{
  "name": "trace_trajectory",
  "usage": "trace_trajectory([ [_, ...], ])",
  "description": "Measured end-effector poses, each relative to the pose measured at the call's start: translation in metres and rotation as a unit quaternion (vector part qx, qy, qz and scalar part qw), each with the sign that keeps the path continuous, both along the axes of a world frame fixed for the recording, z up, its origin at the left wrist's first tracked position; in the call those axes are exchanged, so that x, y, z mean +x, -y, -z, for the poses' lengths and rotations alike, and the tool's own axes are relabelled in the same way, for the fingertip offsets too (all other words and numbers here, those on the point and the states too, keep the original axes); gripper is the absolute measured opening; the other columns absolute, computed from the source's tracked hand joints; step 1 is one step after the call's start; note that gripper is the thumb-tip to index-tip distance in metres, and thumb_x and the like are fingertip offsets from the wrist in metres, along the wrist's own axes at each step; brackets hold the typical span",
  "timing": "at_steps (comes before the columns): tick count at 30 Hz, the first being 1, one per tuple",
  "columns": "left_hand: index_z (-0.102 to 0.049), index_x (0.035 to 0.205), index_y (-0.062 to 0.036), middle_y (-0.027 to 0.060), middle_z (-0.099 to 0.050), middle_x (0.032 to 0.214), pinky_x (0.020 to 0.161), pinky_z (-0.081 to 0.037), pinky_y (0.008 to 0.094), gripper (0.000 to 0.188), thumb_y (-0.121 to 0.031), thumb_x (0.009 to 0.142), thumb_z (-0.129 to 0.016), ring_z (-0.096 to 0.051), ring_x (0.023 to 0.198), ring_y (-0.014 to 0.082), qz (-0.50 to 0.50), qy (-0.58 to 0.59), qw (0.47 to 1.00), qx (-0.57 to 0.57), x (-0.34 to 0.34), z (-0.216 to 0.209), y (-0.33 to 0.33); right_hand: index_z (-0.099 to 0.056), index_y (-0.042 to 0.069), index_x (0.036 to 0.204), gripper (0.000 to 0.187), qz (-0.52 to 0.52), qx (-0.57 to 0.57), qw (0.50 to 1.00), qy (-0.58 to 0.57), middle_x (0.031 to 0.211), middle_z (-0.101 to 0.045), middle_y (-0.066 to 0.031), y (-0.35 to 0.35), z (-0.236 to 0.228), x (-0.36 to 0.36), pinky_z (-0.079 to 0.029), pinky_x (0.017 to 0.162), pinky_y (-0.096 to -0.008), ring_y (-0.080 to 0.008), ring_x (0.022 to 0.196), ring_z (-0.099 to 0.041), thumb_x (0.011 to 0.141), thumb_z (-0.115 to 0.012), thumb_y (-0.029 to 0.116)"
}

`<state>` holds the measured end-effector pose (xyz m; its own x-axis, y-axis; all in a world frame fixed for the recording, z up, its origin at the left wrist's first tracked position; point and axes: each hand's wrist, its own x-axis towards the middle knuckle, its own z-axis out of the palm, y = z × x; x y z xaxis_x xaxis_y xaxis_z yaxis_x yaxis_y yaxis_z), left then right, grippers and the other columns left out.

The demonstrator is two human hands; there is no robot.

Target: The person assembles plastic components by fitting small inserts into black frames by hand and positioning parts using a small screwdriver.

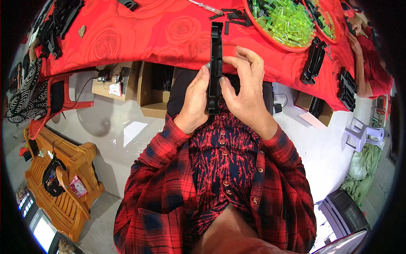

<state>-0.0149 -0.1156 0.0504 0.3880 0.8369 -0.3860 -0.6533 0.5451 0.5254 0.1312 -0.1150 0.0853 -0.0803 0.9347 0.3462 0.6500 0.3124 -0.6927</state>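
A long, narrow black plastic part (216, 48) with raised edges stands almost lengthwise before me, over the front edge of the table. My left hand (192, 99) grips it from the left, its thumb along the side and the other fingers hidden behind. From the right, my right hand (248, 91) has its thumb and index fingertip against the same part, its other fingers bent and slightly apart. Several small black pieces (237, 17) lie on the cloth beyond it. Next to them is a screwdriver (205, 6) with a clear handle.
Red rose-patterned cloth (139, 34) covers the table. A red basin (277, 44) holds green translucent pieces; another basin (330, 36) is beside it. Black parts lie at far left (57, 29) and right (313, 61). Cardboard boxes (154, 106) sit below. Other people work on both sides.
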Motion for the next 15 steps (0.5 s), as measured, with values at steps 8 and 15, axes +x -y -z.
trace_trajectory([
  [8,-0.050,0.135,-0.0078,0.0012,-0.063,0.106,0.081,-0.055,0.0275,0.043,-0.039,0.110,-0.036,-0.064,0.091,0.0110,-0.001,-0.032,0.999,-0.009,0.004,-0.005,-0.001,-0.062,0.006,0.115,0.039,-0.006,0.005,1.000,-0.023,0.132,-0.049,-0.0188,-0.003,0.005,0.001,-0.034,0.101,-0.0488,-0.0372,0.125,-0.044,0.077,-0.070,0.005],
  [15,-0.046,0.141,-0.0046,0.0040,-0.057,0.129,0.100,-0.047,0.0300,0.043,-0.034,0.110,-0.038,-0.056,0.115,0.0127,-0.020,-0.052,0.995,0.087,0.006,0.002,0.000,-0.056,0.006,0.128,0.057,-0.033,-0.029,0.990,0.133,0.146,-0.036,-0.0225,-0.008,-0.016,-0.005,-0.028,0.109,-0.0531,-0.0431,0.130,-0.037,0.074,-0.071,0.012],
])
